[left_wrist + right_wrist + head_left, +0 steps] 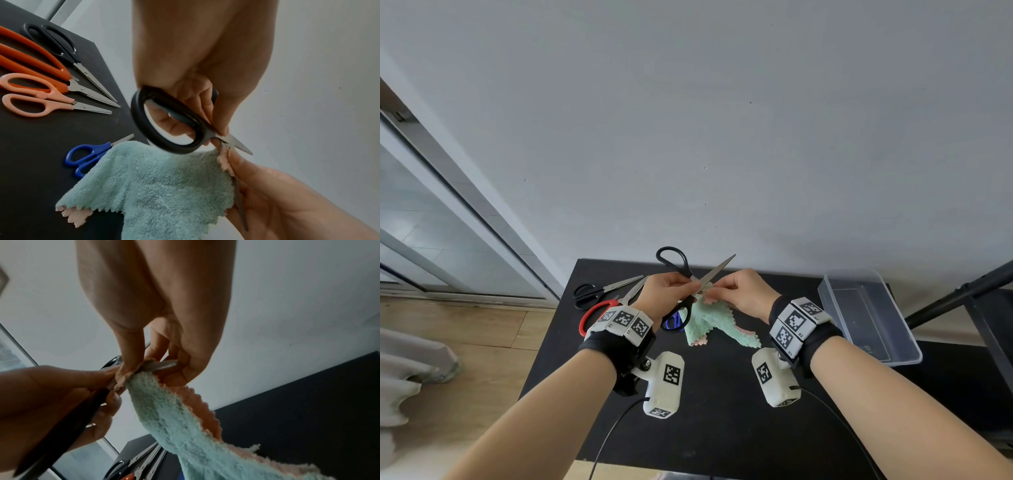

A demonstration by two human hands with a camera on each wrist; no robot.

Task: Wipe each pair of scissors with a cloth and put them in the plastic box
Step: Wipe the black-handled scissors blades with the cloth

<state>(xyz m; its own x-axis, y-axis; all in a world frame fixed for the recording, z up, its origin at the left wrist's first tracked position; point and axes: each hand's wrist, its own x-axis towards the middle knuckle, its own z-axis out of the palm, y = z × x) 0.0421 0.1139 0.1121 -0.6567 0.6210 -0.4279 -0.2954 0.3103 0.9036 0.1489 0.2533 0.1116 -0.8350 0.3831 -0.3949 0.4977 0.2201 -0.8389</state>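
Black scissors (686, 285) held up over the counter (722, 394), blades spread: one blade pointing up and to the right, tip free past the knuckles, the other running down into the cloth (709, 322). Long axis diagonal, handle loops toward the left side, blade tips toward the right. Left hand (662, 294) pinching at the pivor area, just where handle meets blade, thumb and fingertips curled tight on the neck; lower loop hanging below the fingers. Right hand (739, 291) pinching a fold of the mint-and-pink cloth round one blade, close to the pivot, so both grips nearly touching. Rest of cloth draping down to the counter, partly over the blue scissors (86, 155). Judgement: wipe stroke at its start, right grip at blade root; next move calls for sliding the cloth outward along the blade toward the tip, away from the left hand, keeping fingers behind the fabric and off the edge. Right hand nearer the plastic box (866, 315), lying well apart on the right edge of the counter; nothing visible inside it. Left of the hands, on the counter: small black scissors (599, 291), red scissors (602, 310), and peach scissors (47, 104) lying side by side, blades pointing roughly the same way, not yet wiped by the look of it.
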